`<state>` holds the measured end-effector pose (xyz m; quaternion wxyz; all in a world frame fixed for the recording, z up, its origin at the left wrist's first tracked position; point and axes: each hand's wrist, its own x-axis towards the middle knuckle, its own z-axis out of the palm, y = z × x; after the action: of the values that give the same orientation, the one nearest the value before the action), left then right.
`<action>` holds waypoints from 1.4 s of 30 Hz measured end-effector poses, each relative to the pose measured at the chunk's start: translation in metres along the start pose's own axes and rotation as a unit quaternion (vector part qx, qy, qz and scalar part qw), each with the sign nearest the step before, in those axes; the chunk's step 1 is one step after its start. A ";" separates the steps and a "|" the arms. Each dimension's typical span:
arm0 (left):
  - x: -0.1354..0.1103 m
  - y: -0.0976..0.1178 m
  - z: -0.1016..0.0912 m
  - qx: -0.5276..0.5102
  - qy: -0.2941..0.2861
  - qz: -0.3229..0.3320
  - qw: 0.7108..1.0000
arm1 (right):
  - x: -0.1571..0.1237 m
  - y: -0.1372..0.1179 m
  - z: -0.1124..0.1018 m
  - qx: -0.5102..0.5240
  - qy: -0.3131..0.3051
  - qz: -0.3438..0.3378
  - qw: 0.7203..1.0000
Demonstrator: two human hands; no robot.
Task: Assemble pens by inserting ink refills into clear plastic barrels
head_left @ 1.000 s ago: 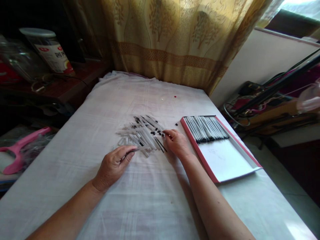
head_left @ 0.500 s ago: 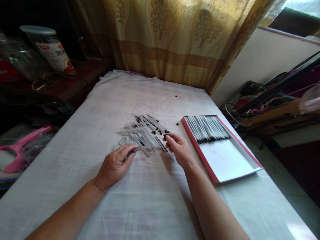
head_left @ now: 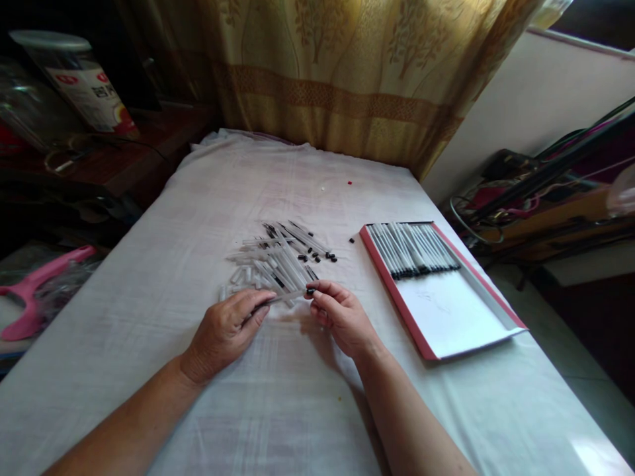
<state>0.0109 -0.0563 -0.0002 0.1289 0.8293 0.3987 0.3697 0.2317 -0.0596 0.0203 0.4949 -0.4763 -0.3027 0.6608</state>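
Note:
Between the thumb and fingers of my left hand (head_left: 231,330) is a clear pen barrel (head_left: 286,297), pointing right. My right hand (head_left: 342,318) pinches a small black pen plug (head_left: 310,291) at the barrel's right end. Whether the plug is seated in the barrel, I cannot tell. Just beyond both hands lies a loose pile of clear pen barrels (head_left: 290,264), with dark refills and short clear caps (head_left: 243,274) among them. Several small black plugs (head_left: 317,258) are scattered at the pile's right side.
On the right, a shallow red-edged box (head_left: 404,311) holds a row of pens with black ends (head_left: 411,248). A lone black plug (head_left: 352,240) lies beside it. A red bit (head_left: 350,183) lies farther back. A pink-handled object (head_left: 37,291) is off the table's left edge.
My right hand has moved left from the scattered plugs, bringing a black plug to the barrel's end. My left hand keeps its hold on the barrel. The view has shifted slightly.

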 end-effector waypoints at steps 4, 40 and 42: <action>0.001 0.001 -0.001 -0.007 -0.009 -0.008 1.000 | 0.000 0.003 -0.001 -0.033 -0.009 -0.017 0.999; 0.002 -0.008 -0.010 0.022 0.000 -0.068 0.997 | -0.003 0.003 -0.024 -0.340 0.045 -0.269 0.900; 0.003 -0.009 -0.011 0.016 0.009 -0.068 0.998 | -0.002 0.002 -0.027 -0.336 0.045 -0.261 0.904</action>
<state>-0.0010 -0.0492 0.0046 0.1372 0.7988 0.4610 0.3614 0.2559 -0.0646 0.0092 0.4730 -0.5477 -0.5978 0.3448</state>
